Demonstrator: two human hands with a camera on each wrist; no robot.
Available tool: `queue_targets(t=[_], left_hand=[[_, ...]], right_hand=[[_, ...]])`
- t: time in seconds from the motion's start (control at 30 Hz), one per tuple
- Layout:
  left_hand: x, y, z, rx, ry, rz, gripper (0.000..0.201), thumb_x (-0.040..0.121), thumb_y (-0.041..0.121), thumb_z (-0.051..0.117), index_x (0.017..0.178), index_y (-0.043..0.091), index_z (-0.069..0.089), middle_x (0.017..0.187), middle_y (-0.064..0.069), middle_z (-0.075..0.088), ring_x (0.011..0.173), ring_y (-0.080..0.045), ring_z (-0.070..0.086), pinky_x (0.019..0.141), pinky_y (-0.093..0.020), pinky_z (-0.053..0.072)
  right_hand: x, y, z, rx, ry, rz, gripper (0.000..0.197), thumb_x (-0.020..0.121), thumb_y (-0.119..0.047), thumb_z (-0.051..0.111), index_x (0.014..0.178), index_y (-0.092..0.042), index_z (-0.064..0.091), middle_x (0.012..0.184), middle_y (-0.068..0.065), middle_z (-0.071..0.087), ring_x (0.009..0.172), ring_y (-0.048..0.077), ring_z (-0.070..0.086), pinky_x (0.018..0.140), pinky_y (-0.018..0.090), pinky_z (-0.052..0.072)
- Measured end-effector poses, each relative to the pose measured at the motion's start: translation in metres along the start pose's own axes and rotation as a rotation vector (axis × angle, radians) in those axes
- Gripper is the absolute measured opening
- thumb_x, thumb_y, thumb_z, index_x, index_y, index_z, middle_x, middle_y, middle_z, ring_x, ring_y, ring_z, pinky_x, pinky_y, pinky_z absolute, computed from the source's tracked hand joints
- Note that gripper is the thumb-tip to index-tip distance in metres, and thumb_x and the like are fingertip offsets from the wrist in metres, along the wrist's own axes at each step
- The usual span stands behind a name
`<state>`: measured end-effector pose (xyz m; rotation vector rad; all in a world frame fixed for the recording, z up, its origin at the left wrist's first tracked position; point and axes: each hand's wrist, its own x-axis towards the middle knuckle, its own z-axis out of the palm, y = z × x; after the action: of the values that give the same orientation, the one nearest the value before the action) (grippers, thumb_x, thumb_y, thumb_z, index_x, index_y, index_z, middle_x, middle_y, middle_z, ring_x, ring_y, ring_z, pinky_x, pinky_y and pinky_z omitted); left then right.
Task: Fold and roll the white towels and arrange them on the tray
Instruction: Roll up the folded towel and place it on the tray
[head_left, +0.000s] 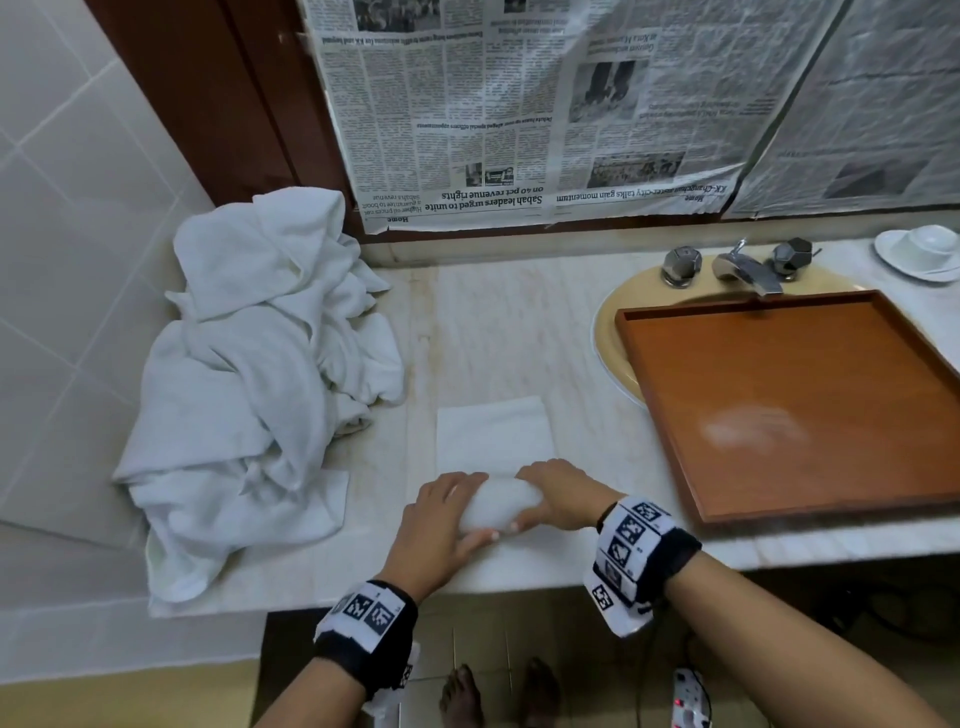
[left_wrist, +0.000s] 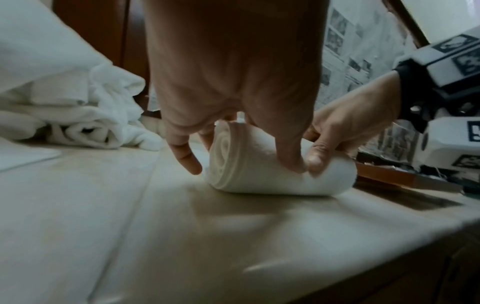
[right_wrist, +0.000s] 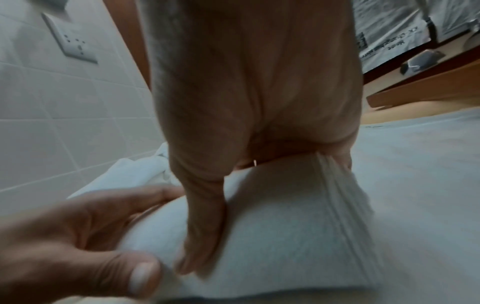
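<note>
A white towel (head_left: 498, 506) lies on the marble counter near its front edge, partly rolled into a cylinder (left_wrist: 272, 174), with its flat unrolled end (head_left: 493, 431) stretching away from me. My left hand (head_left: 447, 514) grips the roll's left end, fingers over the top and thumb at the near side. My right hand (head_left: 558, 496) grips the right end the same way, and in the right wrist view its thumb presses the roll (right_wrist: 272, 236). A brown wooden tray (head_left: 779, 405) sits to the right over the sink and holds nothing.
A heap of loose white towels (head_left: 260, 374) fills the counter's left side against the tiled wall. Tap and handles (head_left: 737, 265) stand behind the tray, a white cup and saucer (head_left: 919, 249) at far right. Newspaper (head_left: 519, 114) covers the mirror. The counter edge (head_left: 519, 582) runs just below my hands.
</note>
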<state>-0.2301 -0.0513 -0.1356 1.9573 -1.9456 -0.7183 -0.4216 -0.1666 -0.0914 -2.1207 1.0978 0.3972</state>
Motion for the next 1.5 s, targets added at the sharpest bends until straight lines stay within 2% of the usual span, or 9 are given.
queue_targets(t=[0.1,0.3,0.53,0.7,0.83,0.93,1.1,1.3,1.5], left_hand=[[0.003,-0.004,-0.003,-0.031,-0.046,-0.018,0.076,0.08,0.077,0.05,0.146,0.04,0.039,0.143,0.012,0.044,0.127,-0.014,0.042,0.099,-0.041,0.043],[0.028,-0.014,-0.014,-0.163,-0.194,-0.099,0.089,0.067,0.088,0.054,0.142,0.04,0.048,0.136,0.009,0.051,0.127,-0.016,0.043,0.108,-0.044,0.038],[0.012,0.002,-0.008,-0.087,0.019,-0.024,0.07,0.085,0.062,0.064,0.145,0.032,0.044,0.144,0.009,0.036,0.13,-0.015,0.033,0.104,-0.034,0.039],[0.004,-0.001,-0.008,-0.175,-0.061,-0.054,0.075,0.071,0.081,0.055,0.133,0.037,0.056,0.124,0.015,0.051,0.114,-0.007,0.046,0.096,-0.027,0.041],[0.015,-0.004,-0.022,-0.262,-0.18,-0.067,0.061,0.077,0.068,0.068,0.127,0.033,0.064,0.121,0.01,0.063,0.113,-0.009,0.055,0.098,-0.026,0.041],[0.022,-0.001,-0.028,-0.261,-0.194,-0.09,0.056,0.085,0.059,0.068,0.13,0.028,0.062,0.128,0.008,0.063,0.119,-0.012,0.055,0.101,-0.027,0.04],[0.01,0.002,-0.019,-0.099,-0.103,-0.074,0.073,0.084,0.07,0.057,0.147,0.035,0.041,0.146,0.008,0.046,0.132,-0.017,0.038,0.108,-0.039,0.038],[-0.003,-0.001,-0.016,-0.186,-0.07,-0.038,0.068,0.08,0.072,0.061,0.137,0.037,0.053,0.129,0.014,0.057,0.117,-0.007,0.051,0.099,-0.025,0.04],[0.012,0.004,-0.034,-0.334,-0.103,-0.144,0.052,0.088,0.065,0.06,0.123,0.027,0.065,0.117,0.015,0.064,0.108,-0.004,0.056,0.099,-0.027,0.041]], right_hand=[[-0.008,0.004,0.006,0.074,0.023,0.001,0.059,0.081,-0.055,0.072,0.125,-0.02,0.057,0.124,0.001,0.059,0.113,0.021,0.054,0.092,0.033,0.042],[-0.024,-0.003,0.059,-0.432,0.569,-0.065,0.076,0.062,-0.051,0.083,0.124,-0.014,0.059,0.116,0.005,0.06,0.105,0.028,0.06,0.09,0.048,0.05],[0.003,0.003,0.016,-0.21,0.21,-0.047,0.065,0.084,-0.047,0.068,0.142,-0.029,0.044,0.132,-0.003,0.051,0.126,0.021,0.043,0.101,0.042,0.034],[-0.005,0.004,0.003,-0.02,-0.062,-0.005,0.064,0.078,-0.053,0.075,0.131,-0.024,0.053,0.127,0.0,0.058,0.118,0.022,0.052,0.098,0.038,0.043],[-0.027,0.001,0.032,-0.241,0.266,-0.054,0.071,0.085,-0.055,0.065,0.142,-0.02,0.043,0.136,0.001,0.05,0.125,0.025,0.048,0.104,0.044,0.038],[-0.033,-0.008,0.061,-0.439,0.523,-0.086,0.082,0.059,-0.049,0.086,0.128,-0.013,0.059,0.119,0.006,0.06,0.109,0.028,0.061,0.092,0.052,0.049],[-0.018,-0.003,0.05,-0.36,0.452,-0.109,0.071,0.072,-0.046,0.079,0.132,-0.017,0.056,0.123,0.002,0.06,0.115,0.025,0.059,0.101,0.05,0.04],[-0.016,-0.001,0.003,0.102,-0.005,-0.059,0.059,0.078,-0.05,0.077,0.128,-0.024,0.06,0.126,-0.002,0.061,0.115,0.02,0.053,0.098,0.036,0.042],[-0.036,0.002,0.038,-0.106,0.461,-0.091,0.063,0.088,-0.052,0.063,0.14,-0.019,0.046,0.14,0.001,0.047,0.127,0.023,0.044,0.107,0.036,0.034]])
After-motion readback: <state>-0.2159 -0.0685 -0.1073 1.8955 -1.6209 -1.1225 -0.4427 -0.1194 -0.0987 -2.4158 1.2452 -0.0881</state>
